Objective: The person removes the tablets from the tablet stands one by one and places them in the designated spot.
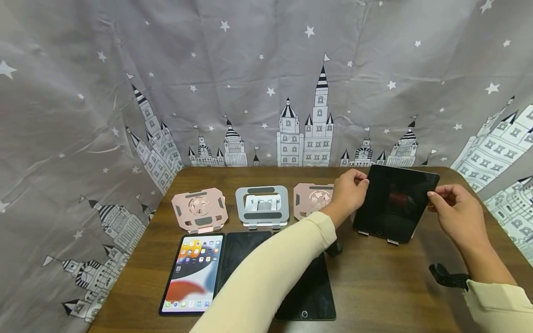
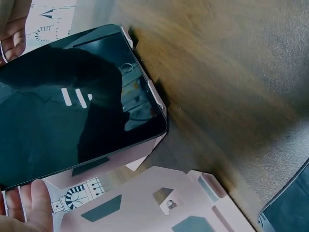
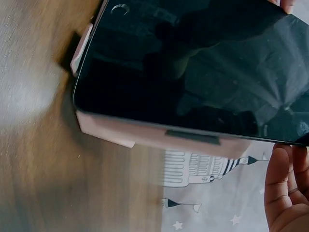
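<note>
A tablet [image 1: 393, 203] with a black screen and a round home button leans upright at the table's right side, its lower edge in the front lips of a pink stand [image 3: 108, 131]. Most of that stand is hidden behind the tablet. My left hand [image 1: 349, 192] pinches the tablet's left edge near the upper corner. At the opposite edge, my right hand [image 1: 458, 215] holds it between thumb and fingers. In the left wrist view, the tablet [image 2: 63, 106] shows a dark reflection, and the left fingers [image 2: 41, 205] are at its side.
Two more pink stands [image 1: 200, 209] [image 1: 310, 199] and a grey-blue stand [image 1: 262, 206] line the back of the wooden table [image 1: 374, 286]. In front lie a lit tablet [image 1: 193, 277] and dark tablets [image 1: 310, 291], partly covered by the left sleeve. A castle-print curtain [image 1: 250, 92] hangs behind.
</note>
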`<move>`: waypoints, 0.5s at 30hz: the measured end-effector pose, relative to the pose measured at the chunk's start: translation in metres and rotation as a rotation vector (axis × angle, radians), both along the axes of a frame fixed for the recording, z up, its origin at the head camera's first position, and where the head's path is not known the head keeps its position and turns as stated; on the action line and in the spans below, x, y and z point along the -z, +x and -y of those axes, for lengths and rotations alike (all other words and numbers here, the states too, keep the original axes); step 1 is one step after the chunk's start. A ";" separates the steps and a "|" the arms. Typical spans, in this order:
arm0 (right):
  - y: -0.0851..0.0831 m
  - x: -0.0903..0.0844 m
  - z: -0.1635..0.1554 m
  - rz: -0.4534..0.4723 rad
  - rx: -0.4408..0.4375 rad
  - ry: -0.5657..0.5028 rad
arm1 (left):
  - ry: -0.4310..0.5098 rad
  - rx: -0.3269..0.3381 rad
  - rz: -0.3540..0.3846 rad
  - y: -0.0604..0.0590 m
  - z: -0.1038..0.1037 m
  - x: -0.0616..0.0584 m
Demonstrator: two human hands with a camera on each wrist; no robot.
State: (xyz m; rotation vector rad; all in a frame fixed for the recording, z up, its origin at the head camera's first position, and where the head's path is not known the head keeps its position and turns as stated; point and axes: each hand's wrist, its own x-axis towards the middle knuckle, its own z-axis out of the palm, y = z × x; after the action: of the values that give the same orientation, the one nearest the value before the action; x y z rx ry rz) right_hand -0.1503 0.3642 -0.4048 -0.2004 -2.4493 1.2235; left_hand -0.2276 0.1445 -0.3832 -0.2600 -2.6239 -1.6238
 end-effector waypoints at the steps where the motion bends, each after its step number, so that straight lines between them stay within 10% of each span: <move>1: 0.001 0.000 0.001 0.001 0.000 -0.004 | 0.007 0.004 -0.007 0.001 0.002 0.001; 15: 0.005 -0.008 0.023 -0.093 -0.003 0.053 | 0.168 0.053 0.019 0.019 0.033 0.006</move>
State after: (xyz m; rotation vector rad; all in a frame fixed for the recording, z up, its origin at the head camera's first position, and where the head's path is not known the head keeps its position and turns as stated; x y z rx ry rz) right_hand -0.1451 0.3416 -0.3969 -0.1225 -2.3991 1.1412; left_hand -0.2090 0.1112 -0.3895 -0.3103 -2.4946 -1.8599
